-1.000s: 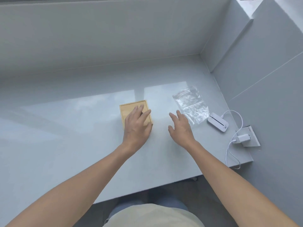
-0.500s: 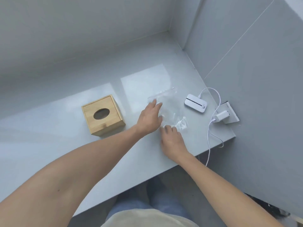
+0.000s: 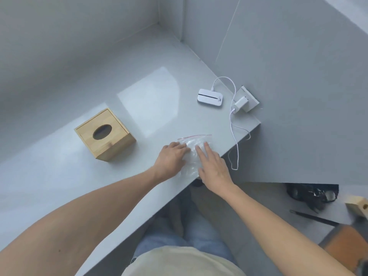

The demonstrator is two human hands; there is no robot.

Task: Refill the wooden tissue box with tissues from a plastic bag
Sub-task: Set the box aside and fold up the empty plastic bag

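The wooden tissue box (image 3: 105, 134) stands upright on the grey counter (image 3: 59, 172), its oval slot facing up and dark inside. To its right, near the counter's front edge, lies a clear plastic bag (image 3: 192, 150) with a thin red strip along its top. My left hand (image 3: 172, 157) rests on the bag's left side with fingers curled onto it. My right hand (image 3: 213, 166) lies flat on its right side, fingers spread. I cannot tell what is inside the bag.
A small white device (image 3: 210, 97) lies at the back right, with a white cable (image 3: 236, 136) running to a charger (image 3: 241, 103) in a wall socket and looping over the counter's right end. Walls enclose the back and right. Dark objects and wooden pieces (image 3: 356, 205) lie on the floor at right.
My left hand left the tissue box and both hands went to the plastic bag. The bag has been dragged from beside the white device towards the counter's front edge. The view swung left and down.
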